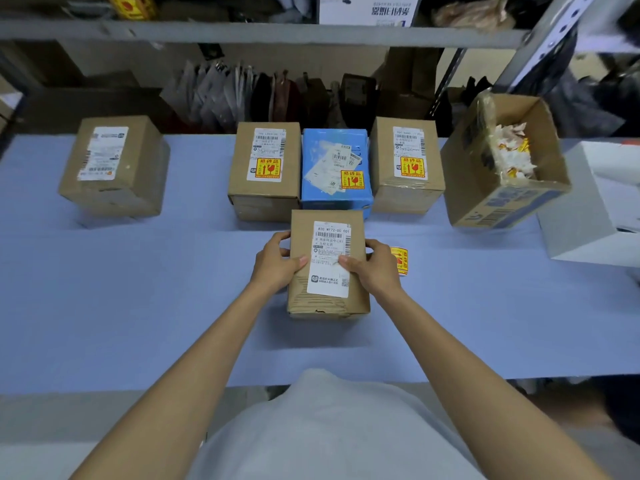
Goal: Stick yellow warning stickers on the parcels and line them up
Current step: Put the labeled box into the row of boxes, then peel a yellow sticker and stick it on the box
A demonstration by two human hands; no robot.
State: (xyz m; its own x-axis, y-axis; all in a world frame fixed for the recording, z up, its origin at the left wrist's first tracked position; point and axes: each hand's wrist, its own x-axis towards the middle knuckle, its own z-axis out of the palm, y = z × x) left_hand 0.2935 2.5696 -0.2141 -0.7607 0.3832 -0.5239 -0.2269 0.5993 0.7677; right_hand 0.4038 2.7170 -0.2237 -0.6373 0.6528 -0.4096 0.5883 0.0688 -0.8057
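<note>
Gripping the unstickered brown cardboard parcel [327, 265] by both sides, left hand [277, 266] and right hand [373, 270] clamp it, apparently steadying it for labelling. The yellow sticker roll [400, 259] lies just right of the grip; three stickered parcels [336, 168] stand beyond.

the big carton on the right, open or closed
Open. The carton has no lid or flaps over its top, and white and yellow paper scraps show inside it.

Both the left hand [277, 263] and right hand [372, 268] gripped a brown parcel [327, 268] on the blue counter [138, 289], near 3 stickered parcels [336, 168]; a sticker roll [399, 260] lay just right.
</note>
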